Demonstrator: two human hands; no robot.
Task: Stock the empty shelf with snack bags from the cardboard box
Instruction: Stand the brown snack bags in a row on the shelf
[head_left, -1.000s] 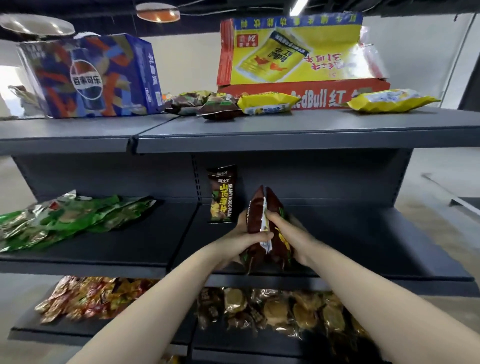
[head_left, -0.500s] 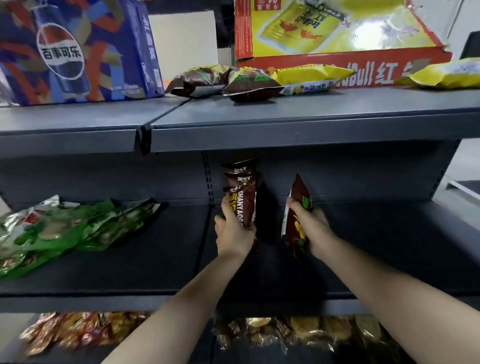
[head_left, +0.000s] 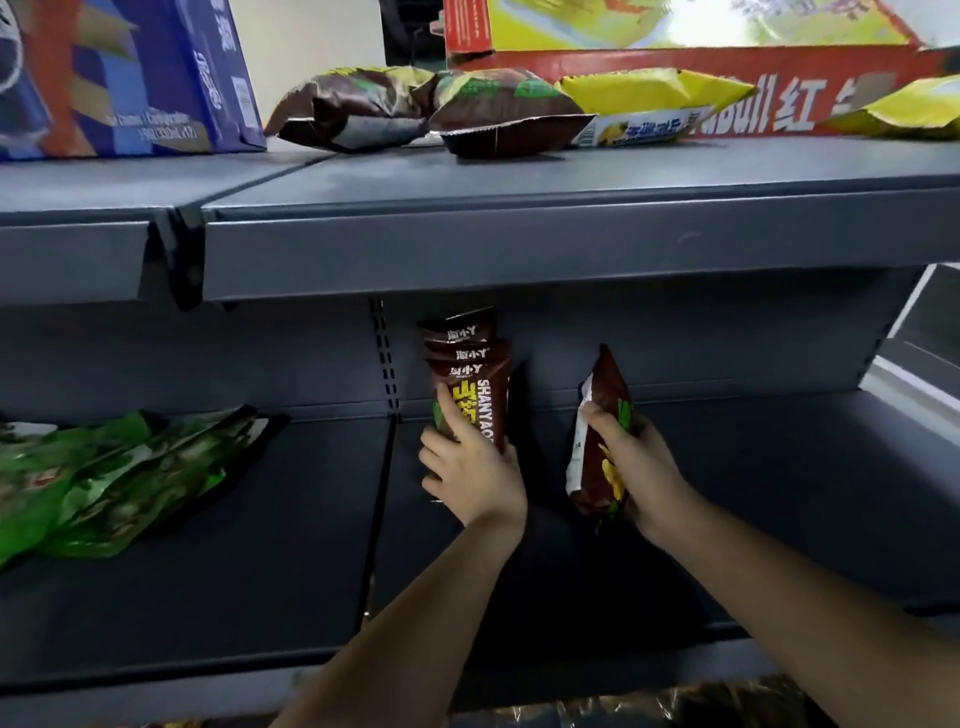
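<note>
Left grip (head_left: 475, 475) closed round the foot of the upright row of brown bags (head_left: 470, 374), steadying it. Right grip (head_left: 641, 467), just beside it, closed round a single snack bag (head_left: 597, 441) held edge-on over the shelf (head_left: 779, 493). Advised: turn the bag face-forward, set its base flat beside the left grip's row — then lean it on the back panel (head_left: 701, 343) beyond.

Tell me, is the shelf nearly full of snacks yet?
Not nearly. Done: a few brown snack bags stand upright at the back of the middle shelf, held by the left hand. In hand: the right hand grips another brown bag. Left: most of that shelf is bare, and loose bags lie on the top shelf.
</note>
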